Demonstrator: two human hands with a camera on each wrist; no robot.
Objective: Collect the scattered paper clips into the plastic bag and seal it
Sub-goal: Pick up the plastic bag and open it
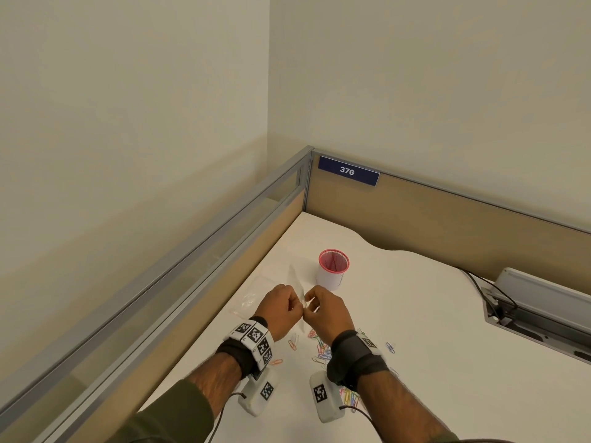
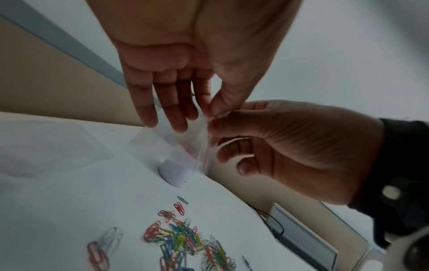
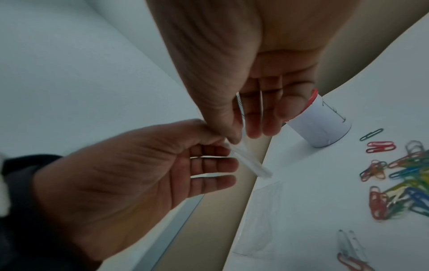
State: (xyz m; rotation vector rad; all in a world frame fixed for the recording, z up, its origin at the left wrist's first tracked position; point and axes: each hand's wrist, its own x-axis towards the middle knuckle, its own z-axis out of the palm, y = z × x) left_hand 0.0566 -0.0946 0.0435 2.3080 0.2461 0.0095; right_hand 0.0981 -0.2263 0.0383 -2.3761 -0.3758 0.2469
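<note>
I hold a small clear plastic bag [image 1: 298,287] on edge above the white desk, between both hands. My left hand [image 1: 295,306] pinches one side of its top with thumb and forefinger, and my right hand [image 1: 311,306] pinches the other side. The left wrist view has the bag [image 2: 176,139] hanging under the left hand [image 2: 205,111], with the right hand [image 2: 216,128] touching it. From the right wrist I see only the bag's thin edge [image 3: 252,162]. Coloured paper clips [image 1: 321,350] lie scattered on the desk below my wrists, heaped in a pile [image 2: 183,238] [image 3: 406,176].
A white cup with a red rim [image 1: 332,270] stands just beyond my hands. A second clear bag [image 1: 252,297] lies flat on the desk to the left. Partition walls [image 1: 224,257] close off the left and far sides. At the right is a cable tray [image 1: 537,308].
</note>
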